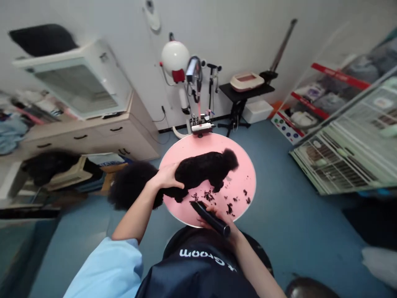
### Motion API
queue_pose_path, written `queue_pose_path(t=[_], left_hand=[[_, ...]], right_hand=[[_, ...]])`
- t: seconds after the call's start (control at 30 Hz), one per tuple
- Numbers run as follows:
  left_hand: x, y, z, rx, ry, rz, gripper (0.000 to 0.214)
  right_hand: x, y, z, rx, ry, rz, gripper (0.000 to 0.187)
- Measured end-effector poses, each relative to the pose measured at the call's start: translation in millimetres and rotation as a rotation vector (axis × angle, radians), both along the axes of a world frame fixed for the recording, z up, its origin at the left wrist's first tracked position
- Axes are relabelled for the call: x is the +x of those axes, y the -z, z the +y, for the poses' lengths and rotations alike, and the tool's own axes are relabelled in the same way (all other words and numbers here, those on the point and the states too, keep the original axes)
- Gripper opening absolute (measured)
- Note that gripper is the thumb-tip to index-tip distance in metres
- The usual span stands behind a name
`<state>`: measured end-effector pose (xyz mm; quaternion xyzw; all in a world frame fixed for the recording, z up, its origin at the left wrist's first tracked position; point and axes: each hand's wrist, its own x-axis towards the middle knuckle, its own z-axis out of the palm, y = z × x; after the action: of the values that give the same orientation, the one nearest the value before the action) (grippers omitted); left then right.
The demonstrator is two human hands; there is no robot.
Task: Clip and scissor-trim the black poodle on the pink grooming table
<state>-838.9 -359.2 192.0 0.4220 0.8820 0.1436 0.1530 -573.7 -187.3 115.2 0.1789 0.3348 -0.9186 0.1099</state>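
Observation:
A black dog (pixel 201 167) stands on a round pink grooming table (pixel 180 147), its fluffy head on the left past the table's rim and its tail end on the right. My left hand (pixel 166 177) grips the dog around the neck and shoulder, thumb and fingers on either side. In my right hand (pixel 218 217) is a black hair clipper (pixel 211 218), its blade end pointing up and left toward the dog's front legs without touching the coat. Tufts of cut black hair (pixel 209 195) lie on the table in front of the dog.
At the table's far edge sits a small tool holder (pixel 201 127). Behind it are a white dryer (pixel 175 58) and a black stand (pixel 237 94) bearing a litter tray (pixel 247 81). Drawers (pixel 83 134) flank the left, a wire cage (pixel 335 161) the right.

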Motion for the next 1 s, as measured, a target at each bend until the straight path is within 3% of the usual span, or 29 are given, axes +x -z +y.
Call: queue_pose_path(t=[0.07, 0.2, 0.27, 0.4, 0.53, 0.63, 0.8, 0.9, 1.0], left_hand=[[0.4, 0.5, -3.0, -0.007, 0.040, 0.014, 0.114], [4.7, 8.3, -8.3, 0.004, 0.038, 0.084, 0.127], [5.1, 15.4, -10.2, 0.010, 0.021, 0.140, 0.127], [2.0, 28.6, -11.5, 0.057, 0.005, 0.213, 0.122], [-0.5, 42.0, -7.6, 0.156, -0.002, 0.257, 0.116], [2.4, 58.5, -5.7, 0.186, -0.062, 0.350, 0.111], [11.6, 87.4, -23.5, 0.099, -0.130, 0.532, 0.108], [14.5, 93.6, -31.2, 0.032, -0.145, 0.543, 0.099], [15.2, 93.8, -20.5, 0.098, -0.157, 0.499, 0.103]], right_hand=[[-1.8, 10.3, -5.1, 0.041, 0.136, -0.032, 0.047], [-16.4, 41.0, -11.4, 0.028, 0.142, -0.094, 0.061], [-27.8, 56.5, -19.3, 0.102, 0.157, -0.108, 0.059], [-50.4, 77.9, -60.3, 0.315, 0.389, -0.116, 0.053], [-69.7, 81.8, -111.8, 0.302, 0.501, -0.038, 0.047], [-79.4, 78.5, -131.8, 0.306, 0.544, 0.041, 0.035], [-79.0, 82.6, -133.2, 0.309, 0.657, 0.016, 0.035], [-77.7, 89.0, -133.1, 0.272, 0.627, -0.013, 0.038], [-82.8, 92.0, -136.3, 0.244, 0.561, 0.010, 0.043]])
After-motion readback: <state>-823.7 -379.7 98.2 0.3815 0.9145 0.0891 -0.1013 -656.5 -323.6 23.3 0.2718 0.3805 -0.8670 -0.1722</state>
